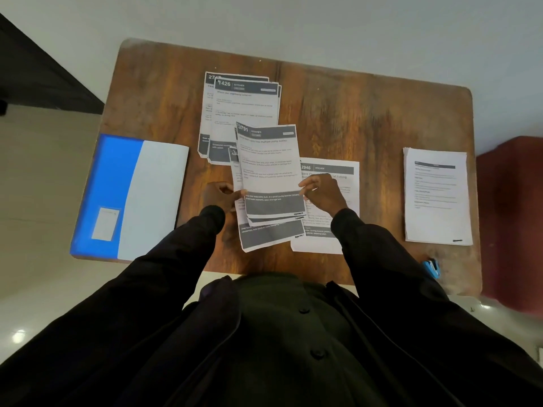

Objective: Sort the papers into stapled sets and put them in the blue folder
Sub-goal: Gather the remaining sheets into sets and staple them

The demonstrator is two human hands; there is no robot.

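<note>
Dark sleeves (182, 245) reach over the near edge of the desk (367, 113). A blue stapler (431, 268) lies at the near right corner. The left hand (219, 195) and right hand (321, 193) each pinch a side edge of a set (269, 165) of printed papers headed 3791, held at mid-desk. Partly under the right hand lies a sheet (338, 171) headed 2946. The blue folder (117, 195) lies closed at the left edge, well apart from a white stack (437, 198) on the right. Farther back sits a fanned pile (244, 113), its top sheet headed 1426.
</note>
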